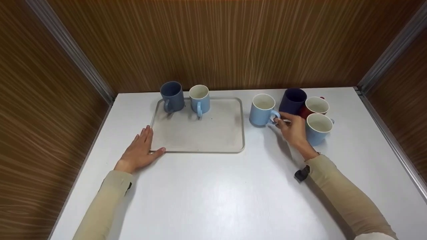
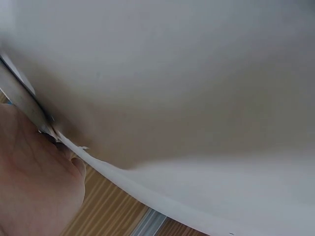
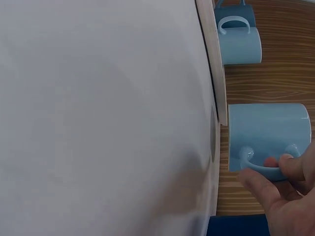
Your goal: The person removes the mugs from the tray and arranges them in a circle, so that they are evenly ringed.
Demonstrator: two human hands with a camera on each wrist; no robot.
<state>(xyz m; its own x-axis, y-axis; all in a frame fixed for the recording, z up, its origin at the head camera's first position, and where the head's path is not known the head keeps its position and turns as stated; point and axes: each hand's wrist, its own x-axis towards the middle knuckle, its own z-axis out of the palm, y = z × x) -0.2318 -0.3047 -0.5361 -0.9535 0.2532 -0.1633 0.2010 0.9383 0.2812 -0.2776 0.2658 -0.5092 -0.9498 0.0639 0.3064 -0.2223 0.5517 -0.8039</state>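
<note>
Head view: we list one glossy light-blue cylindrical ceramic mug (image 1: 259, 115), upright, toward the white tabletop's (image 1: 213, 193) back edge, just beyond the right edge of the beige rectangular tray (image 1: 196, 136). Its handle (image 1: 276, 113) faces the right hand (image 1: 294, 130), the nearer one, whose fingers pinch it; the body lies left of them. The left hand (image 1: 140, 151) sits at the tray's front left corner, fingers straight.

Left wrist view: we note that hand beside the tray's rim, fingertips hidden.

Right wrist view: handle between thumb and fingers; base contact, we cannot tell.
</note>
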